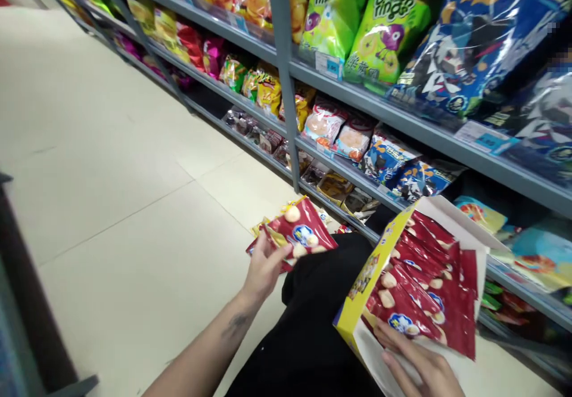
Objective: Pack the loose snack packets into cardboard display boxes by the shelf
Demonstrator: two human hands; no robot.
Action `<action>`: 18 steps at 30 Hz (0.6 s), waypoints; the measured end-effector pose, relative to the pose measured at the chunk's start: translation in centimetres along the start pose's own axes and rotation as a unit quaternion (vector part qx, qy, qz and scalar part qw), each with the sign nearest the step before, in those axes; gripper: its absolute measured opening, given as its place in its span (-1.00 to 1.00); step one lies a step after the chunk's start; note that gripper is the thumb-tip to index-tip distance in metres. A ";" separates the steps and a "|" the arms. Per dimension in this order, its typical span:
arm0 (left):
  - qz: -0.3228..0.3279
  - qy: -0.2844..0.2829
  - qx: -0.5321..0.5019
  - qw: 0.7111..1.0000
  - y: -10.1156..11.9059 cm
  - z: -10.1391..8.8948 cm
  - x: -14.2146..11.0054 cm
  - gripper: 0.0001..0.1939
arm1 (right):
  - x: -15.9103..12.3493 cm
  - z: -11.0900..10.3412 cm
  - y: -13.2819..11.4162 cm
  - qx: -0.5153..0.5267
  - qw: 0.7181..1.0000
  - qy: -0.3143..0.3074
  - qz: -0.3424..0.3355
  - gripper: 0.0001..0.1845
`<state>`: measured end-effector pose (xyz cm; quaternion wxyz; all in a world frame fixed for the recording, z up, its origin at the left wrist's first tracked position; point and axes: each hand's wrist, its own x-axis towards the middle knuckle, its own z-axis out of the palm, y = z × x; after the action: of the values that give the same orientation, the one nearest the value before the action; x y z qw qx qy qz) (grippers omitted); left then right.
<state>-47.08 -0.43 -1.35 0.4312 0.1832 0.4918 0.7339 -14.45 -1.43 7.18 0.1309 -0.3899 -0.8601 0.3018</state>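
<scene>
Your left hand (263, 266) is pinching red packets (313, 221) at six o'clock; your right hand (424, 364), grip unclear, is touching the packet-filled box (355, 307) at four; moving likely calls for steadying it.

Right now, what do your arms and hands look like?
Both the left hand and the right hand are bare, with no glove or ring in sight. The left forearm shows no sleeve or watch and carries a small, dark, tattoo-like mark; the right forearm is out of view.
</scene>
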 end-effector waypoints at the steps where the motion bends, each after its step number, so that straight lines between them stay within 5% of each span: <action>1: -0.008 -0.054 -0.002 0.999 0.7 1.5 -1.7 -0.39 | 0.0 -0.3 -0.2 -0.004 1.000 0.010 -0.007 -0.48; 4: -0.004 -0.221 0.028 0.975 1.4 4.9 -6.4 -0.57 | -0.7 -0.5 -0.5 0.015 0.992 0.116 -0.038 -0.50; 7: 0.077 -0.320 0.099 0.939 1.2 6.8 -9.3 -0.71 | -1.9 0.1 -0.2 0.000 0.963 0.263 -0.053 -0.48; 13: 0.287 -0.394 0.272 0.830 1.3 8.2 -9.2 -0.51 | -3.0 1.5 0.3 0.037 0.920 0.388 0.039 -0.80; 18: 0.363 -0.398 0.380 0.752 1.7 8.2 -8.9 -0.80 | -3.2 2.1 0.3 0.223 0.857 0.448 0.124 -0.74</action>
<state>-37.18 -3.31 5.20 0.1844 0.7720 0.4105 0.4489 -13.15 -4.53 5.32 0.5470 -0.5469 -0.5627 0.2916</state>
